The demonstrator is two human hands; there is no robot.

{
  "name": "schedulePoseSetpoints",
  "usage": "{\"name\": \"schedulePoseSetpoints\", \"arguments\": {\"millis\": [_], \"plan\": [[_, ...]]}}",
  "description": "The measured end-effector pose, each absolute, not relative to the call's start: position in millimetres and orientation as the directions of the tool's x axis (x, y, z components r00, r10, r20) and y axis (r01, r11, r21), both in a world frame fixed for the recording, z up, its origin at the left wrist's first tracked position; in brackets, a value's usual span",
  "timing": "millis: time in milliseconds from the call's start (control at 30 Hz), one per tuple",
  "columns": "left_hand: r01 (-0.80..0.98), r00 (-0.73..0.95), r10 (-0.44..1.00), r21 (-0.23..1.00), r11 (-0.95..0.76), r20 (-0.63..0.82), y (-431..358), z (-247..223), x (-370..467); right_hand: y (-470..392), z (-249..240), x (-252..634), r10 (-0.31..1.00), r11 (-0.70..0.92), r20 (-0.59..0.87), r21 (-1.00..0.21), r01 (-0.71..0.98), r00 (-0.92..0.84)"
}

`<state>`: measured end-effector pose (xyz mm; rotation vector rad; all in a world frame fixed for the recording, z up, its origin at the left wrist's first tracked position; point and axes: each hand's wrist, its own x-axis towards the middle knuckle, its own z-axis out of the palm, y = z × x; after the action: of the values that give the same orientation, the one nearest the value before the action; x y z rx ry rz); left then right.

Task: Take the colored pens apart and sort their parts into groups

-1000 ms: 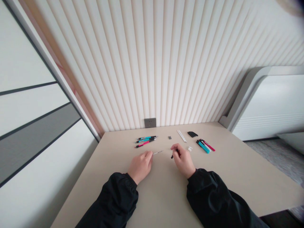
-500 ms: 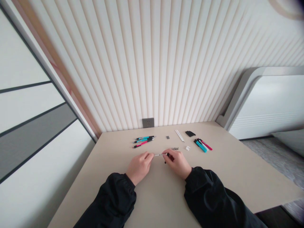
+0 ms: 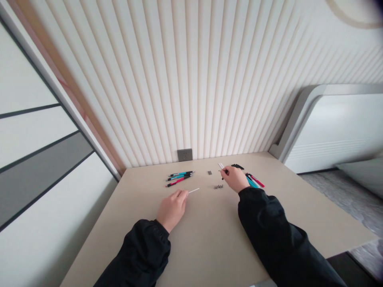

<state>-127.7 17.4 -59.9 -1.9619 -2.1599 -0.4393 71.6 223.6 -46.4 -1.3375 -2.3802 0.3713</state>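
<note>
My left hand (image 3: pixel 172 208) is closed, pinching one end of a thin white rod (image 3: pixel 194 190) that points right over the table. Farther back and to the right, my right hand (image 3: pixel 235 178) is closed around a small black pen part (image 3: pixel 226 172), partly hidden by the fingers. Just behind its fingertips lie thin white rods (image 3: pixel 220 165). Short black parts (image 3: pixel 237 166) show beyond its knuckles, and coloured pen barrels (image 3: pixel 256 180) lie beside its wrist. Several small metal tips (image 3: pixel 218 186) sit on the table, left of my right hand.
Assembled pens (image 3: pixel 180 178) in blue and red lie at the back left of the beige table (image 3: pixel 203 239). A small grey square piece (image 3: pixel 210 173) lies near the middle. Behind stands a ribbed wall with a dark socket (image 3: pixel 184 154).
My hands have come apart. The right one moved back and to the right with the black part, off the rod in my left hand, and now covers the small white pieces.
</note>
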Motion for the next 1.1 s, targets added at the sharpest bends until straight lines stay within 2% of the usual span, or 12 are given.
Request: {"name": "schedulePoseSetpoints", "arguments": {"millis": [300, 467, 1100], "plan": [[0.993, -0.092, 0.944, 0.1, 0.064, 0.315, 18, -62, -136, 269, -54, 30, 0.856, 0.494, 0.039, -0.359, 0.792, -0.516], [0.995, -0.086, 0.953, 0.078, 0.066, 0.291, 18, -59, -131, 274, -60, 32, 0.812, 0.538, -0.023, -0.356, 0.764, -0.583], [0.994, -0.087, 0.972, 0.087, 0.07, 0.22, 18, -57, -129, 283, -63, 33, 0.707, 0.638, -0.064, -0.372, 0.674, -0.704]]}}
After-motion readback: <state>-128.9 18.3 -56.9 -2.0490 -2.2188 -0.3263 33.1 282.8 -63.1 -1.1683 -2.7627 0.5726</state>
